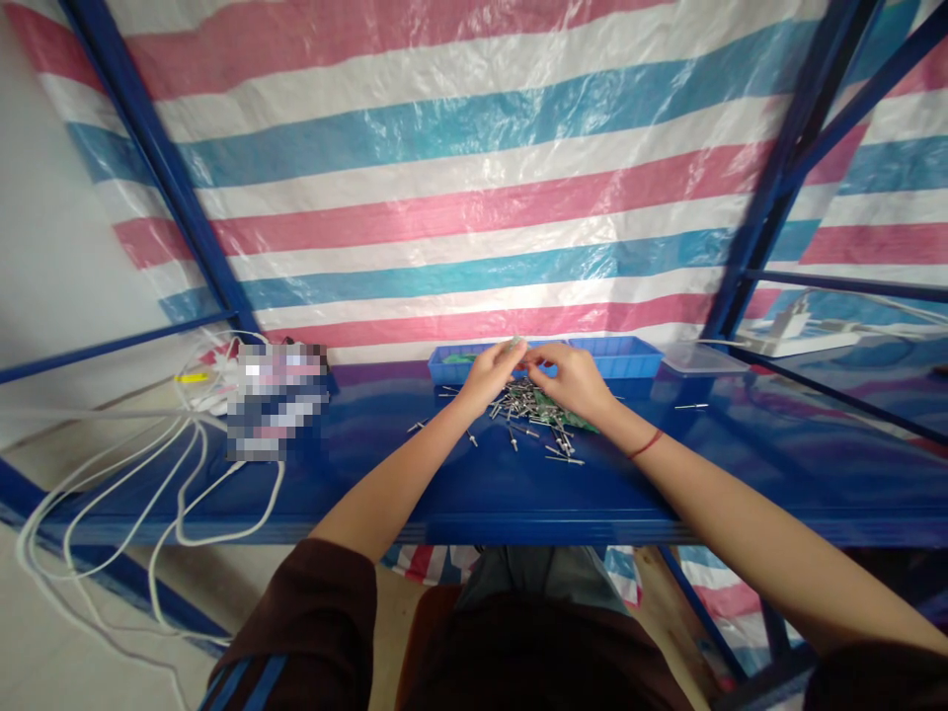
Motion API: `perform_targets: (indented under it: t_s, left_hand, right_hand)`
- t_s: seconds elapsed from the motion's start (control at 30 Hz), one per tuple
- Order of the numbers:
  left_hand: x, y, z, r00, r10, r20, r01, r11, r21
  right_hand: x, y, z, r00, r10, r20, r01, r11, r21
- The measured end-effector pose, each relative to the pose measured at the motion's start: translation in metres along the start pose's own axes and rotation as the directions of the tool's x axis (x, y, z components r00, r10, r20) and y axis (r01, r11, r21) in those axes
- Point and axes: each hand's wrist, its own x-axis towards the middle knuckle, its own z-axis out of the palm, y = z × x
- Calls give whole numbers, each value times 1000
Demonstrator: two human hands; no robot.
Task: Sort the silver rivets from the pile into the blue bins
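Curling our left hand [490, 377], we cannot tell what it holds; rivets [519, 401] lie heaped at our hands' near side; our right hand [575, 379] bends narrow, contents unclear, a blue bin [635, 363] on its far side

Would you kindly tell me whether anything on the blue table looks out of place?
Yes: one rivet lies alone toward the right, well apart from the main pile, so it looks stray. White cables also hang in loose loops off the left part of the table, which looks untidy.
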Motion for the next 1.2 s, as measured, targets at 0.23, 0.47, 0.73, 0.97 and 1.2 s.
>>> perform_targets:
  t_s: [0.23, 0.47, 0.73, 0.97, 1.2]
  left_hand:
    - [7, -11, -14, 978, 203, -47, -183, 943, 279]
    - [-1, 2, -19, 821, 480, 309, -559, 570, 602]
    - [18, -8, -86, 851, 507, -135, -283, 660, 696]
    - [21, -33, -107, 920, 381, -89, -174, 602, 779]
    - [17, -17, -74, 913, 372, 164, -355, 533, 768]
  right_hand:
    - [3, -2, 11, 923, 373, 95, -374, 811, 450]
    - [6, 1, 12, 815, 542, 207, -524, 536, 662]
    - [59, 10, 35, 834, 552, 19, -453, 663, 596]
    - [73, 12, 43, 862, 461, 210, -494, 858, 144]
    - [2, 78, -72, 843, 466, 269, -262, 792, -551]
